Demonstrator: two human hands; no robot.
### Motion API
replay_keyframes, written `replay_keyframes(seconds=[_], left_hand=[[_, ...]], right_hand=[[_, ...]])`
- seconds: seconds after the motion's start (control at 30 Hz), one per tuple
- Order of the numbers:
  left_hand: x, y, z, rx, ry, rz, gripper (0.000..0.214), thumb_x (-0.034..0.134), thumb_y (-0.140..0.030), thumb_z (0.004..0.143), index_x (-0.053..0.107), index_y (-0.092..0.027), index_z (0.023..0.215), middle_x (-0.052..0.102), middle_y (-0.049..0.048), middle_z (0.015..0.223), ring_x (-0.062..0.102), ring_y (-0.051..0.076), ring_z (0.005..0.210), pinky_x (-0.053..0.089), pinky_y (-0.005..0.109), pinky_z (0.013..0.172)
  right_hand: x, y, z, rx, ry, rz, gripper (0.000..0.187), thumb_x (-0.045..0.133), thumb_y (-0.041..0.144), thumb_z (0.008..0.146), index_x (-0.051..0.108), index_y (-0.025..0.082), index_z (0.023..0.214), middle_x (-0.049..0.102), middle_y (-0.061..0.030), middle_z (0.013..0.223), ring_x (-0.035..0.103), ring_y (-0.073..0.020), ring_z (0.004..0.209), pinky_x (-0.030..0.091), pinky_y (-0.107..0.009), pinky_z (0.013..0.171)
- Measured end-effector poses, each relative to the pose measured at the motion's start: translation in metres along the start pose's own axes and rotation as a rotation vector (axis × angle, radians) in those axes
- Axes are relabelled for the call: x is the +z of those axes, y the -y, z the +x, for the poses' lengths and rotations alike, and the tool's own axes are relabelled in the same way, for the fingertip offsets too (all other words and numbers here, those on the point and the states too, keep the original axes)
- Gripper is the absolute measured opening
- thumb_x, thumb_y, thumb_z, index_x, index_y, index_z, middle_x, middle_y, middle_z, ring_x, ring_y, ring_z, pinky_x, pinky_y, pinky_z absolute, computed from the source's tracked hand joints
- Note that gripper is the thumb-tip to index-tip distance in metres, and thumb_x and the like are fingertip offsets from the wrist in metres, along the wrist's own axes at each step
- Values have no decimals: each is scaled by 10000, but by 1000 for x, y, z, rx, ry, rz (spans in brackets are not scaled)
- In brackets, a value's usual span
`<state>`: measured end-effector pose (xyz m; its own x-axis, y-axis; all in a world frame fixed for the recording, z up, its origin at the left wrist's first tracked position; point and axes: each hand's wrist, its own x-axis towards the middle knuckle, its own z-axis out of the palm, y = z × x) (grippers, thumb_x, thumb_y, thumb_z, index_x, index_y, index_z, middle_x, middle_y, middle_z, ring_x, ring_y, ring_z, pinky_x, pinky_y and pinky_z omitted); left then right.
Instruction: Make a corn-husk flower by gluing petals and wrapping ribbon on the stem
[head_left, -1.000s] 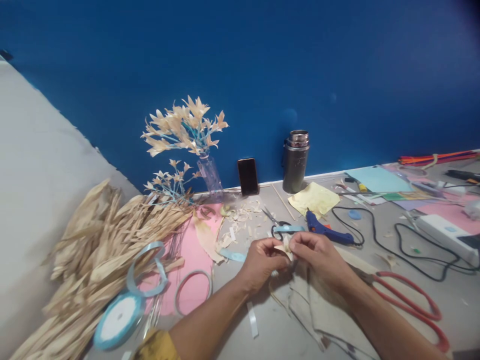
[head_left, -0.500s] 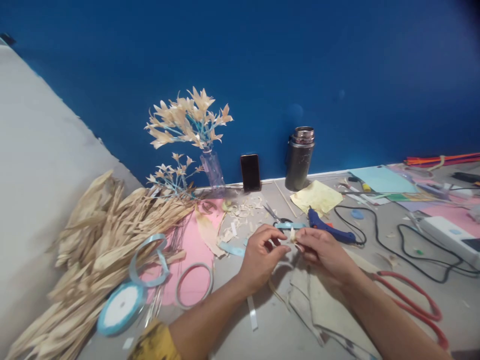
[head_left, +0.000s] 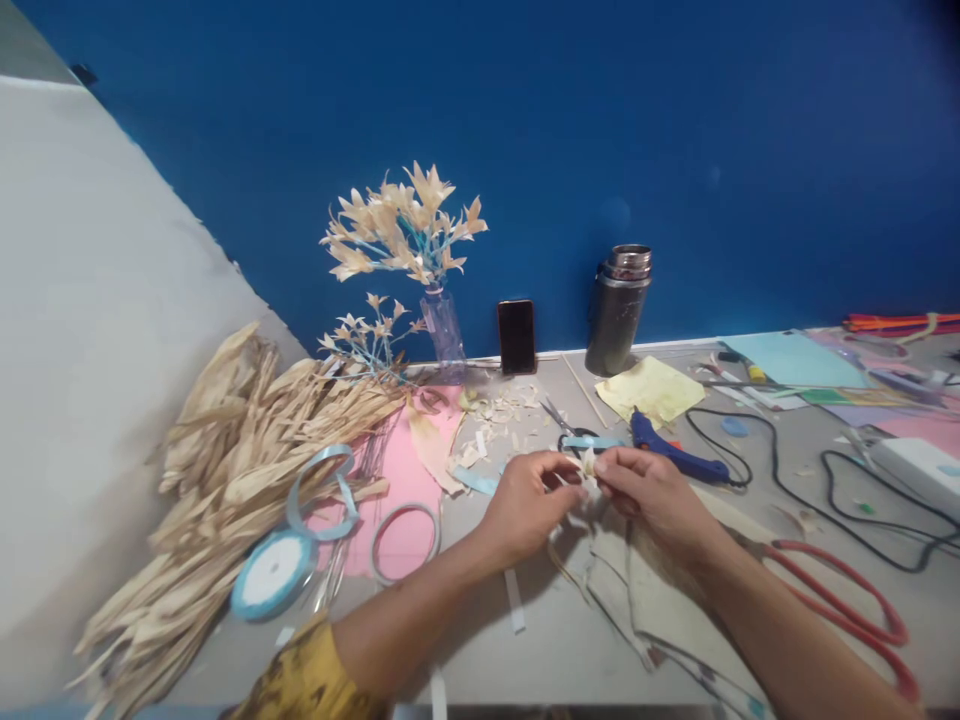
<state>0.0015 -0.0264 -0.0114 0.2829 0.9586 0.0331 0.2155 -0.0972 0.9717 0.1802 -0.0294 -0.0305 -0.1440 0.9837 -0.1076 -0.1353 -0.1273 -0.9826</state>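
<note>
A small cream husk flower point(head_left: 589, 464) is pinched between the thumb and fingers of my right hand point(head_left: 651, 492), above the middle of the table. My left hand point(head_left: 529, 500) comes up beside it with thumb and forefinger curved and apart, their tips close to the petals. Whether they touch the flower I cannot tell. Just behind my hands lie small scissors point(head_left: 559, 418), partly covered by a light blue ribbon strip point(head_left: 592, 442). A blue glue gun point(head_left: 675, 452) rests beyond my right hand.
Dried corn husks point(head_left: 225, 500) pile up at left, near a blue ribbon roll point(head_left: 274, 575) and a tape ring point(head_left: 405, 543). Husk flowers stand in a clear bottle point(head_left: 444, 335) by a phone point(head_left: 517, 338) and a flask point(head_left: 619, 310). Red-handled scissors point(head_left: 840, 590) lie at right.
My left fingers have come closer to the flower in my right hand. The view has shifted slightly, so the table things appear further right.
</note>
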Motion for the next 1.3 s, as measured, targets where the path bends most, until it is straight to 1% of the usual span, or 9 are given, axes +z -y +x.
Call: replay_keyframes(seconds=[0.1, 0.27, 0.43, 0.6, 0.73, 0.9, 0.97, 1.1, 1.3], left_hand=[[-6, -3, -4, -7, -65, -43, 254, 731, -193, 710, 752, -163, 961, 715, 37, 848, 597, 138, 686, 467, 250, 639], [-6, -11, -9, 32, -34, -52, 84, 717, -178, 720, 745, -154, 795, 669, 1, 673, 568, 121, 631, 430, 230, 601], [-20, -18, -4, 35, -71, -163, 92, 749, -236, 717, 725, -151, 746, 644, -8, 604, 563, 117, 564, 424, 230, 558], [-51, -10, 9, 5, -242, -214, 177, 789, -290, 709, 700, -138, 692, 616, -10, 547, 514, 85, 503, 401, 206, 527], [-60, 7, 16, -52, -310, -356, 208, 795, -312, 698, 702, -133, 747, 692, 28, 753, 520, 64, 506, 396, 195, 497], [-55, 18, 14, -83, -293, -406, 244, 810, -313, 678, 641, -138, 693, 651, 5, 676, 493, 64, 481, 374, 195, 477], [-54, 18, 13, -87, -301, -381, 252, 809, -316, 685, 625, -144, 673, 608, -14, 615, 482, 69, 483, 364, 196, 479], [-56, 20, 12, -82, -288, -409, 233, 811, -270, 677, 609, -156, 694, 564, -44, 572, 473, 70, 489, 358, 199, 504], [-62, 19, 14, -89, -306, -538, 312, 845, -258, 630, 563, -179, 738, 558, -69, 557, 471, 73, 472, 371, 213, 520]], right_hand=[[2, 4, -2, 5, 21, -40, 360, 734, 453, 787, 566, 173, 636, 477, 50, 549, 291, -66, 479, 157, -256, 478], [10, 20, -7, -17, 81, -181, 387, 702, 472, 815, 562, 178, 607, 448, 57, 524, 292, -75, 490, 176, -259, 483], [11, 43, -4, -51, 149, -231, 435, 676, 552, 835, 624, 161, 653, 503, 35, 560, 320, -73, 492, 209, -246, 482], [11, 90, 5, -219, -67, -285, 323, 688, 469, 849, 673, 173, 721, 547, 22, 592, 354, -73, 479, 245, -239, 463], [18, 112, 19, -366, -140, -529, 293, 688, 398, 837, 637, 194, 635, 500, 36, 522, 366, -85, 468, 253, -250, 471], [12, 77, 51, -327, -337, -975, 252, 575, 356, 885, 601, 214, 678, 658, -14, 660, 563, -167, 608, 359, -283, 583], [5, 59, 60, -286, -381, -1039, 241, 550, 351, 889, 601, 218, 695, 689, -35, 695, 604, -202, 671, 360, -294, 612], [-2, 41, 65, -220, -376, -1115, 233, 536, 348, 892, 615, 226, 710, 709, -38, 715, 616, -211, 692, 329, -288, 603], [-3, 35, 66, -140, -319, -1181, 223, 539, 332, 904, 639, 221, 739, 716, -39, 719, 614, -205, 691, 295, -276, 584]])
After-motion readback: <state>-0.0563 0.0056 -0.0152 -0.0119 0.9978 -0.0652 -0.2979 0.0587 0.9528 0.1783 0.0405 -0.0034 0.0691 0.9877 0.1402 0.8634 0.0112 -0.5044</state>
